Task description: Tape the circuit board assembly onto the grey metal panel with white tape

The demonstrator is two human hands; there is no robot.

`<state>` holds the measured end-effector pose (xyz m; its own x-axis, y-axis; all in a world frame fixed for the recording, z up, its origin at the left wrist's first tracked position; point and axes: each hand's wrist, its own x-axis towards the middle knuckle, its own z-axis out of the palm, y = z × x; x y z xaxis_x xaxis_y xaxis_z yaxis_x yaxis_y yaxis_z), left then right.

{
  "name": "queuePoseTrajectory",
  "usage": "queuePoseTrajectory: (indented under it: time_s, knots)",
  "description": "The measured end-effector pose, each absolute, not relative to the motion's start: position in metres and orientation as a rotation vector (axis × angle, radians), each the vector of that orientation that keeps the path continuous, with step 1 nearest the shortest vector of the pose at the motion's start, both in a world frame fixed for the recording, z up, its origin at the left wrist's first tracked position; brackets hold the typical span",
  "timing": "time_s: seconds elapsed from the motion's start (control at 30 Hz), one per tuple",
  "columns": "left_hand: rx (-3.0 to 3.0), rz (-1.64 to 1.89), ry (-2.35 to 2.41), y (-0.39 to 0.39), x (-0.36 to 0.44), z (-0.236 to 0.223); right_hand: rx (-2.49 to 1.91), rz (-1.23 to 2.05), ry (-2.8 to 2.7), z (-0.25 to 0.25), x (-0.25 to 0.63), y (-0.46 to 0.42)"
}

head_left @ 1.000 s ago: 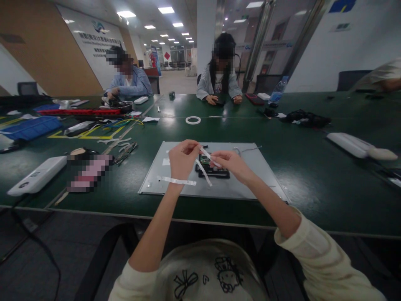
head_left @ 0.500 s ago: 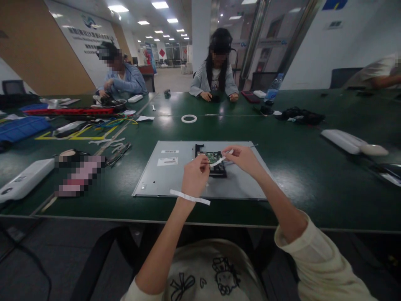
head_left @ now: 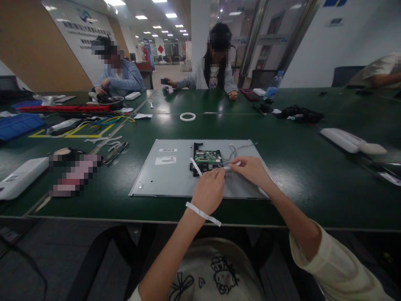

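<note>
Right hand (head_left: 250,170): its fingers were pinched together on a white strip (head_left: 227,168).
Left hand (head_left: 208,190): its fingers were together at the strip's left end, seen mostly from the back of the hand.
White strip: it spanned the small gap between the two hands, just above the panel.
Upright piece (head_left: 196,166): another white length rose beside the left knuckles; whether it joined the held strip could not be told.
Left wrist: a white band (head_left: 203,214) lay across it, both ends sticking out.
Circuit board (head_left: 206,156): green, in a black frame, it sat beyond the left hand.
Grey cable (head_left: 233,151): it curled to the right of the board.
Panel (head_left: 169,177): flat and grey, with two paper labels on its left part, it lay under all this on the green tabletop (head_left: 291,144).
White ring (head_left: 188,117): it lay flat beyond the panel.
Glasses (head_left: 115,152): they rested left of the panel.
Person across (head_left: 216,62): one hand held a dark object (head_left: 164,81).
</note>
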<state>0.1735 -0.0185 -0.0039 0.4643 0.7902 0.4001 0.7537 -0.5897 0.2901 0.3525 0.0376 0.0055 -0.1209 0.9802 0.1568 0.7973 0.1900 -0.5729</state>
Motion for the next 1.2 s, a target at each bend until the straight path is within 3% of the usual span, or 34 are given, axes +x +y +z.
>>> queuePoseTrajectory:
  time_s: [0.3,0.6,0.87,1.2]
  knots:
    - [2.657,0.626,1.454,-0.019,0.172,-0.009,-1.962,-0.022,-2.137,-0.002,0.344,0.027]
    - [2.611,0.594,1.457,-0.017,0.170,-0.004,-2.042,-0.127,-2.025,-0.001,0.350,0.027]
    - [2.598,0.719,1.516,0.000,0.172,0.027,-1.382,0.497,-1.921,0.014,0.339,0.017]
    - [2.507,0.700,1.975,0.024,0.161,0.060,-1.132,1.296,-1.813,0.030,0.291,-0.009]
